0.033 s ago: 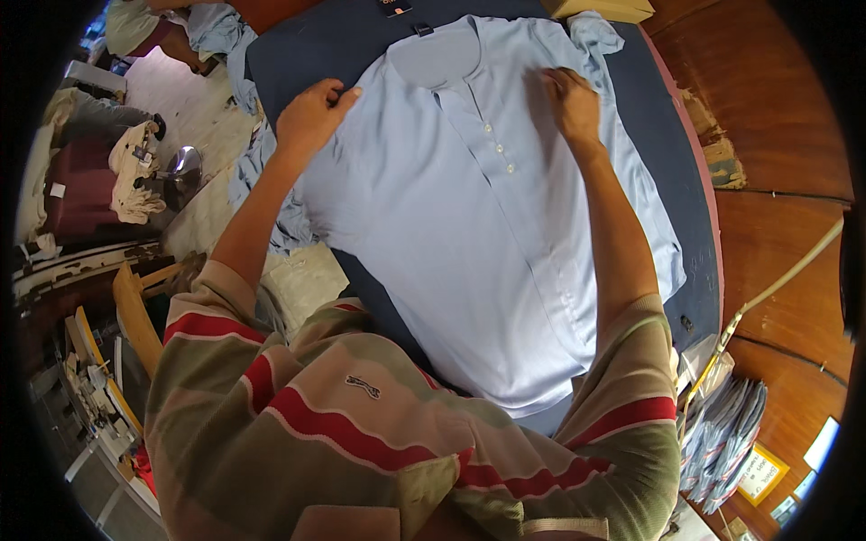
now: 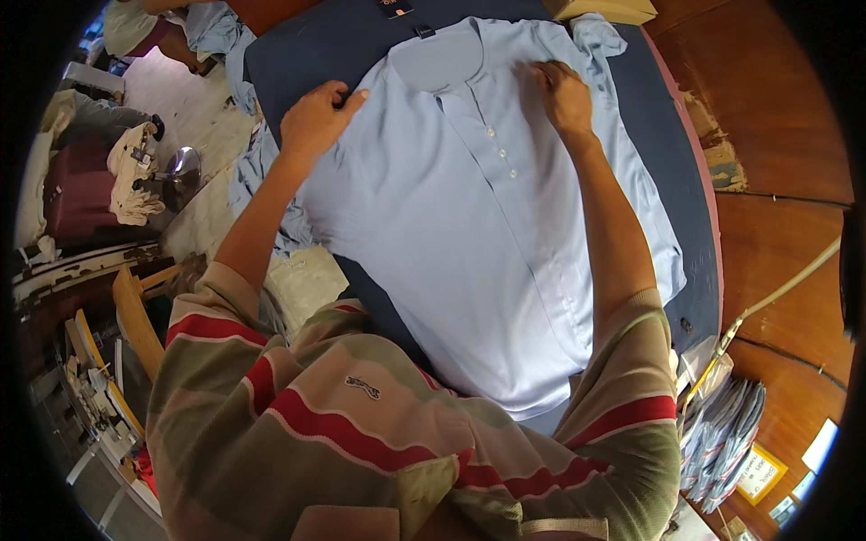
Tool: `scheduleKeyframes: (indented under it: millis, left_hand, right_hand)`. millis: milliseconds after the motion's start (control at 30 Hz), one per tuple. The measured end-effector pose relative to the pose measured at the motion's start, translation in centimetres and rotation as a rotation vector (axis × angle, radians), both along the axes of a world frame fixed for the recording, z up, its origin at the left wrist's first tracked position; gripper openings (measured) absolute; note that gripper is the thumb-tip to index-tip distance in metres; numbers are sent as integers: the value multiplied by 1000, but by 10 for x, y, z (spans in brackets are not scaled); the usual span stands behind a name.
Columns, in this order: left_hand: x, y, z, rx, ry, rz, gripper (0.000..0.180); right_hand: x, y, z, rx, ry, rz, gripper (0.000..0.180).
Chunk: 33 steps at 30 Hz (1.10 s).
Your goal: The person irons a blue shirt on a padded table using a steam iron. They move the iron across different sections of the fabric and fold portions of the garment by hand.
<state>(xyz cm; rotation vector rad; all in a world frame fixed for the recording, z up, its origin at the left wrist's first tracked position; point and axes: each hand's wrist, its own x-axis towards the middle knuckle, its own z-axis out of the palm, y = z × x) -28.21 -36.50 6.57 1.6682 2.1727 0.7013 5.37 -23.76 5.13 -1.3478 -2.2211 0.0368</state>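
A light blue shirt (image 2: 451,234) lies spread on the dark table, with a round neck and a short button placket. At its left shoulder is my left hand (image 2: 314,117). The thumb rests on the shoulder cloth, apart from the bent index finger; the other fingers are partly hidden. My right hand (image 2: 566,101) is over the opposite shoulder, its fingers bent down and drawn together at the cloth. The fingertips are partly hidden. Inside the neck a small dark label (image 2: 424,32) shows. One sleeve (image 2: 599,34) lies bunched at the upper right.
The dark blue table (image 2: 298,54) ends at a wooden panel (image 2: 785,252) on the right. A cardboard box (image 2: 609,9) and a dark tag (image 2: 395,9) lie at the far edge. Crumpled blue cloth (image 2: 293,225) hangs at the left edge. Striped garments (image 2: 726,442) stand at lower right.
My left hand has shifted slightly right and my right hand slightly left and up. The shirt's neck and buttons sit a touch further right and nearer.
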Motion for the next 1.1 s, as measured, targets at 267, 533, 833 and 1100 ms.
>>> scheduleKeyframes:
  millis: [267, 533, 833, 1100]
  left_hand:
    - [-1, 30, -12, -15, 50, -186, 30]
    - [-28, 66, -11, -30, 140, -219, 27]
    - [-16, 71, -16, 373, 257, -492, 30]
    - [-24, 117, -2, 59, 417, -820, 8]
  right_hand:
    - [-92, 79, -16, -152, -52, -90, 40]
    - [-104, 117, -18, -120, -10, -150, 36]
    - [-90, 7, 21, -324, 249, 54, 11]
    - [-109, -66, -3, -76, -246, 144, 32]
